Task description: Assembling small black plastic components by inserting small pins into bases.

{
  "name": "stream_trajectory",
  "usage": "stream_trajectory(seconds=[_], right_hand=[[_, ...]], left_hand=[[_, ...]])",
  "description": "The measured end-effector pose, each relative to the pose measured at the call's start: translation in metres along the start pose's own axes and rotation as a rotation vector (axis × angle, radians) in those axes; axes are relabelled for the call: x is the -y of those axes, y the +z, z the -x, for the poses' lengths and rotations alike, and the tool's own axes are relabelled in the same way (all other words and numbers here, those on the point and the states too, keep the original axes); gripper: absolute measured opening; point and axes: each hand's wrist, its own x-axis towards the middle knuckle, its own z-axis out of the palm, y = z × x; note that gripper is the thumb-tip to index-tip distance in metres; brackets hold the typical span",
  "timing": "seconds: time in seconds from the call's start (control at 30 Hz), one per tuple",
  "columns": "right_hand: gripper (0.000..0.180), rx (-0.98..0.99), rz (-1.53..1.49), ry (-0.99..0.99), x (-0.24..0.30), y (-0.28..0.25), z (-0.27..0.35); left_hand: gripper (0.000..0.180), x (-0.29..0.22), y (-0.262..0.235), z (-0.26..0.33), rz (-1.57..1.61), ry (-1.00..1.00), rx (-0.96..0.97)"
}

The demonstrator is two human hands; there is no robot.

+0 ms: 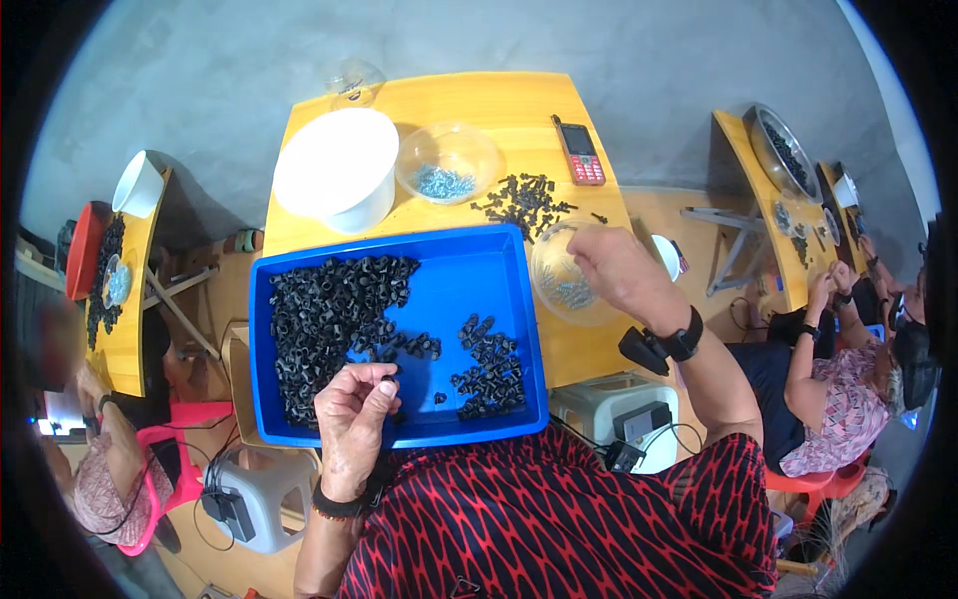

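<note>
L hand [354,414] at 7 o'clock in blue tray [464,265], thumb + finger pinched w/ a small black bit [392,380] betw. them, mostly hidden. R hand [631,272] over near bowl [547,265] of screws [571,294], 2–3 o'clock from tray centre; fingertips look drawn together, but I can't tell how tight or if they've got a screw.

Big heap [324,319] of black bits at 9–10 o'clock in tray, smaller heap [489,374] at 4; I'd guess set apart so they don't mix. Near bowl just beside tray's R wall, prob. for short R reach.

Edges: tray's near wall by the shirt [519,509] at 6, seems to overhang table [571,361]; tight there. White tub [344,170] crowds far wall at 11. Most room I see: tray's blue floor, centre to 1 o'clock.
</note>
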Motion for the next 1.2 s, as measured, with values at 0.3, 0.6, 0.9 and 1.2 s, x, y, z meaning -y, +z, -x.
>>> stream_trajectory(seconds=[0.3, 0.6, 0.9, 1.2], right_hand=[[0.005, 0.171, 0.178, -0.075, -0.008, 0.022, -0.007], [0.013, 0.002, -0.244, -0.072, 0.009, 0.002, -0.001], [0.014, 0.089, -1.164, 0.057, 0.044, 0.007, 0.008], [0.012, 0.199, -1.345, 0.038, 0.075, 0.025, -0.003]], left_hand=[[0.016, 0.003, -0.003, 0.002, -0.019, -0.022, -0.022], [0.016, 0.004, -0.006, 0.001, 0.01, -0.034, -0.031], [0.015, 0.003, -0.006, 0.001, 0.079, -0.019, -0.038], [0.012, 0.006, -0.009, 0.002, 0.111, -0.015, -0.016]])
